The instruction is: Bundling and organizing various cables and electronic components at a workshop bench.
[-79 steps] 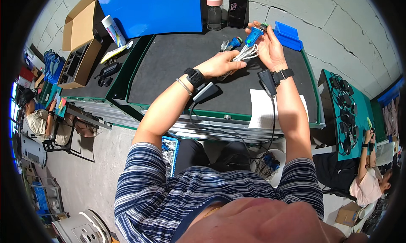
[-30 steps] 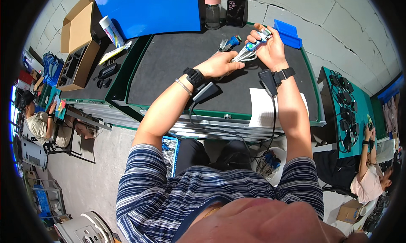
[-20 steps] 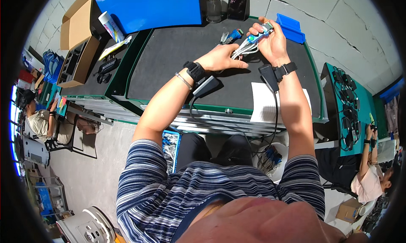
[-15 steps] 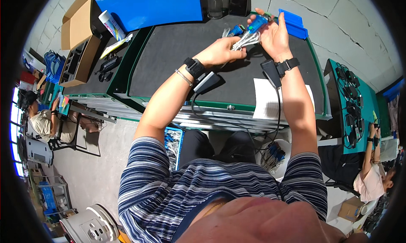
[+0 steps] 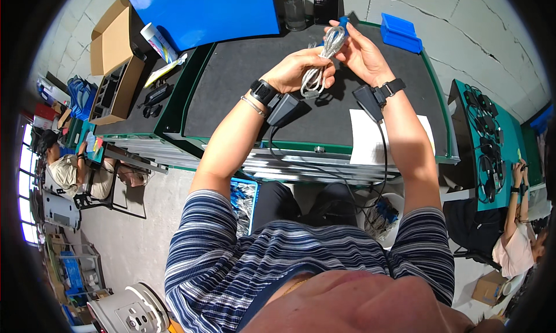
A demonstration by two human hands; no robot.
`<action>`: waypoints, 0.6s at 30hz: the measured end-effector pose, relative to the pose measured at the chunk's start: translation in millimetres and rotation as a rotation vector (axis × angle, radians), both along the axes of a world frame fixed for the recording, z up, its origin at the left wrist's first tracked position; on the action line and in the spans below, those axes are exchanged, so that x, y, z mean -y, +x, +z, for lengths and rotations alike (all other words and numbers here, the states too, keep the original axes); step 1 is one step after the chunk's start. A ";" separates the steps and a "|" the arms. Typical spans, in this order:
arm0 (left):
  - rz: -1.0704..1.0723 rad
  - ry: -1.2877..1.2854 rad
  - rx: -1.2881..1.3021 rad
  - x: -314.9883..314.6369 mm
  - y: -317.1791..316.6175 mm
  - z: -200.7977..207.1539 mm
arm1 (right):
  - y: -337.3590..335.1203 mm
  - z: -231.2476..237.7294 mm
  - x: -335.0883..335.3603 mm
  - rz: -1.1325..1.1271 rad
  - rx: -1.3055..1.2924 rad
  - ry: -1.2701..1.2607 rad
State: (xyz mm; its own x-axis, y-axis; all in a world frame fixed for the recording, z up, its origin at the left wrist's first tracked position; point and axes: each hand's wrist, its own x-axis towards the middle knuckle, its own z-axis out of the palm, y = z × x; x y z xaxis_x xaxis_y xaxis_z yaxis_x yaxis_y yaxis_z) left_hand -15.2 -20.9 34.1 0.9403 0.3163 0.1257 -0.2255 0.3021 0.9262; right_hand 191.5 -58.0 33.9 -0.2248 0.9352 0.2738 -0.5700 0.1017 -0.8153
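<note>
A coiled cable (image 5: 333, 41) in silvery clear sheathing is held up over the dark mat, its loops hanging down between my hands. My left hand (image 5: 298, 69) is closed round the coil, thumb and fingers pinching its middle. With its fingers curled about the upper end, my right hand (image 5: 366, 53) grips the cable by the blue connector (image 5: 344, 23). The right palm partly hides that connector. Another bit of blue shows behind the left fingers, too covered to make out. Both wrists wear black straps with small black boxes.
On the bench (image 5: 243, 95) lie a paper sheet (image 5: 368, 137) and a blue bin (image 5: 401, 33); a bottle (image 5: 294, 8) stands at the back. Below are a blue crate (image 5: 243, 202) of cables and a white bucket (image 5: 394, 217). Other people sit at both sides.
The cable has turned from lying sideways to hanging with its loops facing me. My right hand has gone from open beside the blue connector to closed around it.
</note>
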 end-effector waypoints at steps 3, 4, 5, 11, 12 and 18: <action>0.033 -0.042 0.014 -1.1 1.6 -0.1 | -1.0 1.8 3.7 -0.145 0.024 0.034; 0.056 -0.058 0.009 -0.5 3.2 1.1 | 1.5 -1.2 0.2 -0.146 0.022 0.036; 0.110 -0.051 -0.003 0.8 4.4 2.0 | 5.5 -6.7 -6.1 -0.218 0.092 0.081; 0.425 0.204 -0.020 -4.7 -11.3 18.2 | 1.7 3.0 1.6 -0.346 0.240 0.069; 0.457 0.216 -0.002 -8.1 -13.5 19.3 | 2.4 2.4 1.7 -0.345 0.236 0.067; 0.627 0.384 -0.329 -29.9 -12.5 -1.2 | 7.8 -8.1 -1.1 -0.426 0.454 -0.063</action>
